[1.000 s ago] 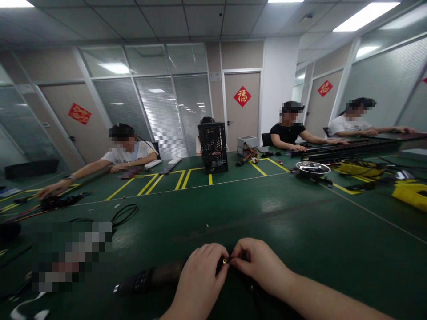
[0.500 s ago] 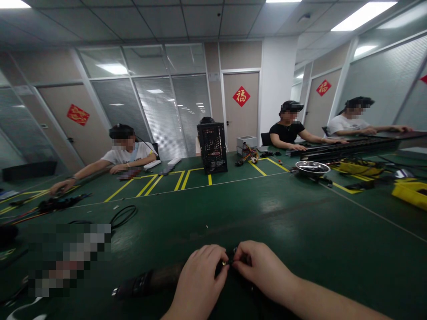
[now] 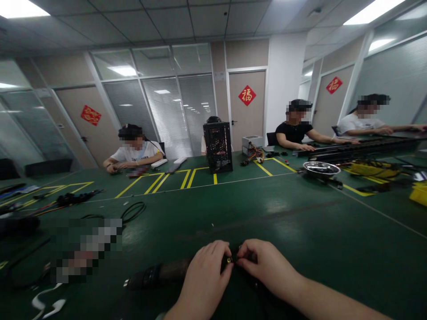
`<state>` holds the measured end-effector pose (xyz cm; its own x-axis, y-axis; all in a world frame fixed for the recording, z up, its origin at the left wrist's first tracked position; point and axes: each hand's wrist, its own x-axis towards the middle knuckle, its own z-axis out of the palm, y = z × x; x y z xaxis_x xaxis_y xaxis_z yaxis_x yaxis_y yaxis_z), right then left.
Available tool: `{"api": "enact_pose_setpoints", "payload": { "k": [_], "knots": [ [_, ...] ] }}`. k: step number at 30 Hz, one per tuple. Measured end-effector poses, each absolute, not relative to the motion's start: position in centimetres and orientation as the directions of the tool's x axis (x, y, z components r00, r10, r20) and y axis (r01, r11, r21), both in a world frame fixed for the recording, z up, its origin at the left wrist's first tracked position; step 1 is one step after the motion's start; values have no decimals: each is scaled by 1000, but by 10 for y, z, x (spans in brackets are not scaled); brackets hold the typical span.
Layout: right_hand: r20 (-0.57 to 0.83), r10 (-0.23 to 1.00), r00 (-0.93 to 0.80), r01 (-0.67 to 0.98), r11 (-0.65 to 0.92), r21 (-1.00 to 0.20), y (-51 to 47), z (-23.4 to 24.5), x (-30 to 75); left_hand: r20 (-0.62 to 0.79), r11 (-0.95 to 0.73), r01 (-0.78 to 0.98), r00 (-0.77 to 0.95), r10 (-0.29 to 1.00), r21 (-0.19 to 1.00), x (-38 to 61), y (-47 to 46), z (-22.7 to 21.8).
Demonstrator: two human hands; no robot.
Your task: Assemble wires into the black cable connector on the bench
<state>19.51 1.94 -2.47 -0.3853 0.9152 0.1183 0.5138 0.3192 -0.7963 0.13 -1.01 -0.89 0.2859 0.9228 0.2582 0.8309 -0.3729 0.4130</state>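
My left hand (image 3: 207,273) is closed in a pinch around a small dark part with a brass-coloured end (image 3: 229,260), perhaps a connector; its exact kind is too small to tell. Close by on the right, my right hand (image 3: 265,262) has thumb and forefinger pressed together, and what they hold is hidden in shadow. The fingertips of both hands nearly meet above the green table (image 3: 283,226). A dark cylindrical tool (image 3: 160,274) with a bright metal tip lies to the left, its right end covered by my left hand.
A pixelated object (image 3: 88,251), a black cable loop (image 3: 134,212) and a white strap (image 3: 40,304) lie on the left. Farther back stand a black computer case (image 3: 218,146), a power supply (image 3: 252,142) and a metal bowl (image 3: 321,169). Several people sit around the table.
The view has turned slightly left. My fingertips have drawn a little apart, and the brass-coloured end shows more clearly. The person at the left has pulled an outstretched arm back in.
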Motion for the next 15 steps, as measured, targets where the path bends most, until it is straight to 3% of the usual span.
{"api": "enact_pose_setpoints", "payload": {
  "k": [15],
  "knots": [
    [118, 901, -418, 492, 334, -804, 18, -21, 196, 294, -427, 798, 325, 899, 426, 0, -10, -8]
  ]
}}
